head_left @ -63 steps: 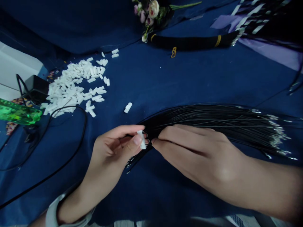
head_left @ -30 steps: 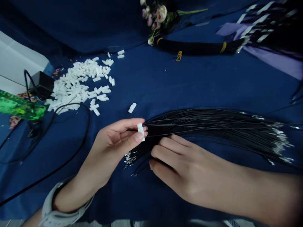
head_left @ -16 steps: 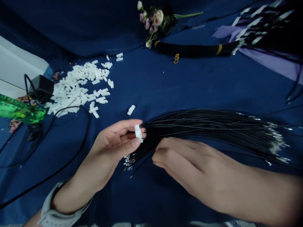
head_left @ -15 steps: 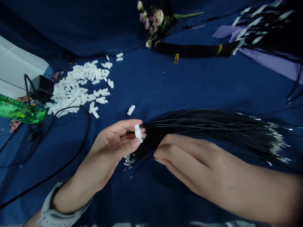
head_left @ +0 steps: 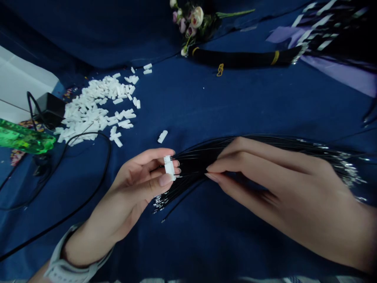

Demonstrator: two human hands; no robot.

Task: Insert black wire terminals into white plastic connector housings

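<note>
My left hand grips a small white connector between thumb and fingers, with thin black wires at its right side. My right hand is pinched, thumb against index finger, over the bundle of black wires; a thin black wire appears to run from its fingertips toward the connector. The bundle lies across the middle right, its silvery metal tips showing at both ends. Just above my left hand, a loose white connector rests on the blue cloth.
A pile of white connectors spreads at the left, near a black box, a green object and a black cable. Farther back are flowers, a banded wire bundle and purple material.
My right hand has moved to the right and turned, its fingertips now farther from the connector. My left hand has barely shifted and still grips the connector.
</note>
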